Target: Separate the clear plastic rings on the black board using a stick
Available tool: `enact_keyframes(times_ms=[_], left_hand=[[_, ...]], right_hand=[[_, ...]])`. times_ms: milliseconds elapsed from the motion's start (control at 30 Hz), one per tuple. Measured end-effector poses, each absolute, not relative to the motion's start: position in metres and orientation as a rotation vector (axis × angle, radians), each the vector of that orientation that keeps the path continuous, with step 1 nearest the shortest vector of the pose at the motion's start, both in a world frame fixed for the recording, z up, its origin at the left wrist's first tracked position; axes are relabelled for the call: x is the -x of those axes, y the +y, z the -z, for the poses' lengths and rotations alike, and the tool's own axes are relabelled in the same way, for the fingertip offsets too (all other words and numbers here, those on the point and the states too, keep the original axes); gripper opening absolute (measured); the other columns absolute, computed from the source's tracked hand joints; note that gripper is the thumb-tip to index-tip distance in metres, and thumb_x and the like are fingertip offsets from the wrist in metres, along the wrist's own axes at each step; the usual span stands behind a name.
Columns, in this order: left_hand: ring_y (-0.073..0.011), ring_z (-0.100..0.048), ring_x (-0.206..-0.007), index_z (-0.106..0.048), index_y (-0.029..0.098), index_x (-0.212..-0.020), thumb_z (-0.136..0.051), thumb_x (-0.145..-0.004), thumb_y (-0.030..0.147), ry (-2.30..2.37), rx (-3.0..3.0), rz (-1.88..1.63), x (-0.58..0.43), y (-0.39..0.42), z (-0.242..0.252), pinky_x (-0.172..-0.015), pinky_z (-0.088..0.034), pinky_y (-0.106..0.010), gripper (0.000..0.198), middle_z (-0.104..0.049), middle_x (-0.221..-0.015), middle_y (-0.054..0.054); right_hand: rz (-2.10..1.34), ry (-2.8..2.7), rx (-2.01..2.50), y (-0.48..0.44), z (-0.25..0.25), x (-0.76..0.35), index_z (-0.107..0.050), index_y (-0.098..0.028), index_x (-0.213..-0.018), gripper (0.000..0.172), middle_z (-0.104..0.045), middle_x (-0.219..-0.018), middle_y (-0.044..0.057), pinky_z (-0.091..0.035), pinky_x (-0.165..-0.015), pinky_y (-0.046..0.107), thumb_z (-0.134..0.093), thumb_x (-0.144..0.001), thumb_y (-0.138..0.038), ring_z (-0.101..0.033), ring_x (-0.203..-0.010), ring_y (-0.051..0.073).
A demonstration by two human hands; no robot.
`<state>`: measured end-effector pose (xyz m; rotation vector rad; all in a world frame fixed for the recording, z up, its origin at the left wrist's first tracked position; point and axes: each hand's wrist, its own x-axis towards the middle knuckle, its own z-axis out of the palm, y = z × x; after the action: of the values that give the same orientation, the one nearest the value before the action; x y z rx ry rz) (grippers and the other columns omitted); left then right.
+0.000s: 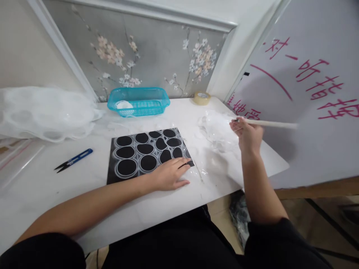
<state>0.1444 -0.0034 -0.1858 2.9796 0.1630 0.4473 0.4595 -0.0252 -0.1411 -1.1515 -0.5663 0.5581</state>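
Note:
My left hand (171, 173) lies flat with fingers stretched out on the near right corner of a black sheet (112, 175) covered by a clear plastic tray of round cells (146, 151). My right hand (248, 134) is closed round a thin pale stick (272, 123) that points to the right, held above crumpled clear plastic film (215, 129) on the white table (157, 209).
Blue snips (73, 159) lie at the left. A turquoise basket (138, 101) with a white object stands at the back, a tape roll (202, 98) beside it. A pile of clear trays (42, 112) sits far left. A whiteboard with pink writing (308, 86) stands at the right.

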Motion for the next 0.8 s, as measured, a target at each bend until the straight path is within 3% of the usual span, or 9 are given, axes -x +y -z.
enact_keyframes(times_ms=[67, 200, 267, 367, 467, 600, 800], left_hand=[[-0.0269, -0.046, -0.125, -0.051, 0.013, -0.122, -0.047, -0.092, 0.048, 0.295, -2.999, -0.479, -0.143, 0.009, 0.176, -0.103, -0.038, -0.041, 0.046, -0.047, -0.139, -0.015], [-0.0313, -0.037, -0.129, -0.039, 0.013, -0.136, -0.049, -0.087, 0.054, 1.085, -2.838, -0.25, -0.131, 0.068, 0.143, -0.106, -0.03, -0.045, 0.065, -0.041, -0.141, -0.016], [-0.0377, -0.042, -0.12, -0.047, 0.009, -0.13, -0.058, -0.077, 0.061, 1.184, -2.788, -0.107, -0.121, 0.101, 0.128, -0.099, -0.035, -0.049, 0.075, -0.048, -0.13, -0.022], [-0.0351, -0.049, -0.108, -0.063, 0.014, -0.11, -0.065, -0.066, 0.064, 1.146, -2.751, 0.079, -0.109, 0.134, 0.118, -0.089, -0.042, -0.043, 0.067, -0.057, -0.114, -0.017], [-0.0342, -0.046, -0.11, -0.067, 0.017, -0.103, -0.066, -0.066, 0.055, 1.108, -2.767, 0.145, -0.11, 0.141, 0.122, -0.091, -0.039, -0.043, 0.054, -0.054, -0.116, -0.015], [-0.0288, -0.047, -0.109, -0.07, 0.018, -0.079, -0.06, -0.072, 0.037, 1.021, -2.808, 0.182, -0.12, 0.14, 0.124, -0.095, -0.037, -0.04, 0.022, -0.055, -0.113, -0.011], [-0.0248, -0.05, -0.105, -0.066, 0.014, -0.078, -0.051, -0.078, 0.027, 0.991, -2.902, 0.002, -0.132, 0.17, 0.053, -0.096, -0.037, -0.038, 0.021, -0.055, -0.11, -0.01]], right_hand=[[-0.771, -0.369, 1.008, -0.044, 0.145, -0.451, -0.065, -0.02, -0.075, 0.006, -0.067, -0.07, 0.002, -0.06, -0.076, 0.029, -0.063, -0.08, -0.017, -0.068, -0.074, 0.015], [-1.085, -0.293, 0.842, -0.077, 0.159, -0.418, -0.069, -0.024, -0.078, 0.002, -0.071, -0.084, 0.0, -0.059, -0.077, 0.021, -0.07, -0.077, -0.024, -0.068, -0.081, 0.011], [-1.175, -0.308, 0.7, -0.085, 0.162, -0.403, -0.071, -0.032, -0.08, 0.004, -0.07, -0.093, -0.003, -0.058, -0.078, 0.023, -0.071, -0.077, -0.034, -0.067, -0.088, 0.011], [-1.184, -0.419, 0.57, -0.09, 0.16, -0.386, -0.071, -0.046, -0.084, 0.008, -0.068, -0.099, -0.007, -0.056, -0.078, 0.026, -0.063, -0.082, -0.047, -0.065, -0.087, 0.01], [-1.18, -0.463, 0.523, -0.091, 0.157, -0.374, -0.069, -0.053, -0.084, 0.013, -0.067, -0.097, -0.01, -0.054, -0.078, 0.026, -0.056, -0.085, -0.053, -0.063, -0.081, 0.009], [-1.235, -0.43, 0.5, -0.091, 0.158, -0.366, -0.069, -0.053, -0.082, 0.013, -0.066, -0.106, -0.011, -0.052, -0.084, 0.032, -0.056, -0.084, -0.054, -0.062, -0.096, 0.013], [-1.291, -0.365, 0.438, -0.101, 0.162, -0.37, -0.069, -0.05, -0.083, 0.011, -0.066, -0.109, -0.013, -0.052, -0.087, 0.028, -0.059, -0.083, -0.052, -0.061, -0.103, 0.01]])
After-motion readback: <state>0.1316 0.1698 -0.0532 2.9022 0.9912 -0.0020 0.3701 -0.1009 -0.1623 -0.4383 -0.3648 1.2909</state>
